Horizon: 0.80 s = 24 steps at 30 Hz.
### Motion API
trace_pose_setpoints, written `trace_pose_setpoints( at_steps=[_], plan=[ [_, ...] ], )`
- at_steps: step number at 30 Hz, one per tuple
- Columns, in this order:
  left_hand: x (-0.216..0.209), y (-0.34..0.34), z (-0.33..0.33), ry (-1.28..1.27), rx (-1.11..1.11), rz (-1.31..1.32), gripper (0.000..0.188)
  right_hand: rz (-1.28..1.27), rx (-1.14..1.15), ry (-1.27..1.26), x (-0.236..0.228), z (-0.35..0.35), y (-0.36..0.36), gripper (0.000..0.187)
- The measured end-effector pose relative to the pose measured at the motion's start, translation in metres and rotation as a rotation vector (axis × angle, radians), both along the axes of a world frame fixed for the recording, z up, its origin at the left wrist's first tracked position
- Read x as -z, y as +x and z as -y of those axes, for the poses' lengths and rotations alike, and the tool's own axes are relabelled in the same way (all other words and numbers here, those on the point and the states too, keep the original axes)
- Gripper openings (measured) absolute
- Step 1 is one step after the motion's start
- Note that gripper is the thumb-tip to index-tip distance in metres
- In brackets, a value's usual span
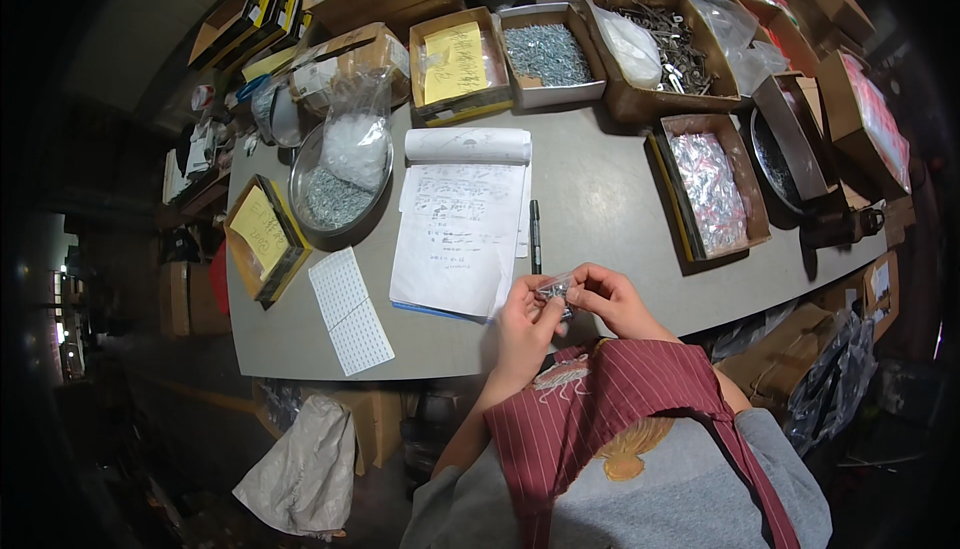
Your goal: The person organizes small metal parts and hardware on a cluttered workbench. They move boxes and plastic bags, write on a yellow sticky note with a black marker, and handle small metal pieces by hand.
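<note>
Close to the table's front edge, both hands pinch a small clear plastic bag [555, 292] with shiny metal pieces inside, too small to name. My left hand [524, 325] is closed on the bag's left side, and my right hand [614, 305] grips it from the right with thumb and fingers. Just beyond my left hand lies a black marker pen [535, 237]. Left of the pen rests an open notepad [448, 229] with handwriting on its page. A box of small filled clear bags [708, 189] stands farther right.
A round metal pan [298, 217] of small metal parts holds a plastic bag at left. Near it are a label sheet [352, 311] and a box with a yellow note [262, 231]. Boxes of screws [548, 54] and metal hooks [672, 44] line the back.
</note>
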<state>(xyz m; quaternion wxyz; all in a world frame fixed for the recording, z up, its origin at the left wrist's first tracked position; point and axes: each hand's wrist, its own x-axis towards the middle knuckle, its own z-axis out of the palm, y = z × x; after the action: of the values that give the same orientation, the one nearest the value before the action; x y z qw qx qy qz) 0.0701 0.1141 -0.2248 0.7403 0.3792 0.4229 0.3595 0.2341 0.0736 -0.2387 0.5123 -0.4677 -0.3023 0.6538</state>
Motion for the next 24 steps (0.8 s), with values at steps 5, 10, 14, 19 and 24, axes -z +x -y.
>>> trace_pose_setpoints(
  at_steps=[5, 10, 14, 19, 24],
  plan=[
    [-0.008, -0.002, 0.002, 0.39, 0.065, -0.335, 0.022, 0.008, 0.006, 0.023, 0.009, 0.0, 0.002, 0.01],
    [-0.014, -0.003, 0.0, 0.51, 0.05, -0.435, 0.023, 0.032, 0.006, 0.039, 0.006, 0.0, 0.002, 0.008],
    [-0.006, -0.001, 0.0, 0.555, 0.069, -0.504, 0.025, 0.069, -0.008, 0.077, 0.01, 0.001, 0.007, 0.011],
    [0.016, -0.001, -0.002, 0.428, 0.065, -0.435, 0.025, 0.125, 0.046, 0.05, 0.003, -0.005, 0.001, 0.013],
    [0.042, -0.005, -0.005, 0.332, 0.045, -0.246, 0.026, 0.202, 0.017, 0.019, 0.019, -0.005, 0.003, 0.017]
  ],
)
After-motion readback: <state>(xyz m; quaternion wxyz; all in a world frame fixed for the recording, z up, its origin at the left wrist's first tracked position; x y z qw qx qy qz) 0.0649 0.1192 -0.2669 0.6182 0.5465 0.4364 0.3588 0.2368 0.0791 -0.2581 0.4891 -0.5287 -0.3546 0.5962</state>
